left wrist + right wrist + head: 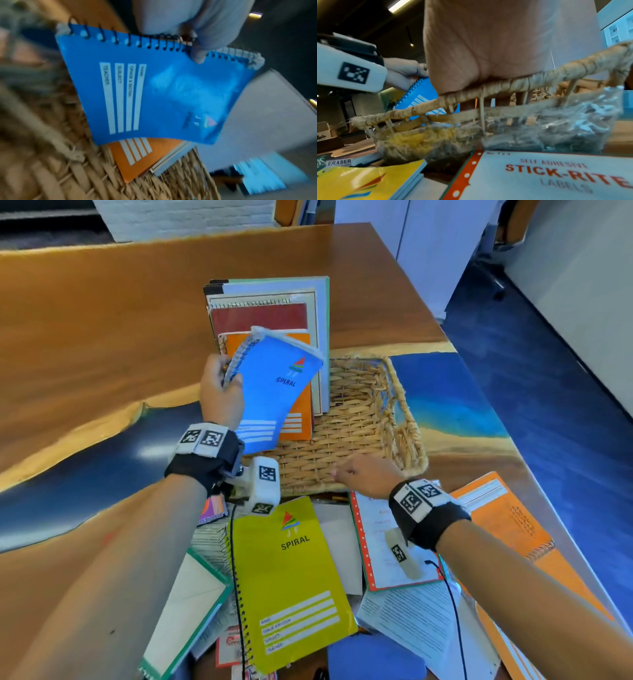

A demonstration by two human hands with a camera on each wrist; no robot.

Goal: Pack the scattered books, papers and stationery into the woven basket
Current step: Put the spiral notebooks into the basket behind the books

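Two hands are in use. Head view: the left hand (219, 392) grips a blue spiral notebook (270, 392) by its wire binding, the notebook bowed and held over the near-left part of the woven basket (376, 419). Several books (267, 309) stand upright along the basket's left side, an orange notebook (298, 419) nearest. The right hand (366, 475) rests on the basket's near rim, fingers curled over it. On the surface (102, 313), near the basket, lie a yellow spiral notebook (291, 583), a labels pack (383, 542) and loose papers (411, 614).

Left wrist view: a thumb (199, 54) pinches the blue notebook's binding; the orange notebook lies below on the weave. The picture is blurred.

Right wrist view: the palm presses the wrapped rim (505, 86), with fingers seen through the wall gaps. A clear plastic bag (556, 128) sits against the basket wall.
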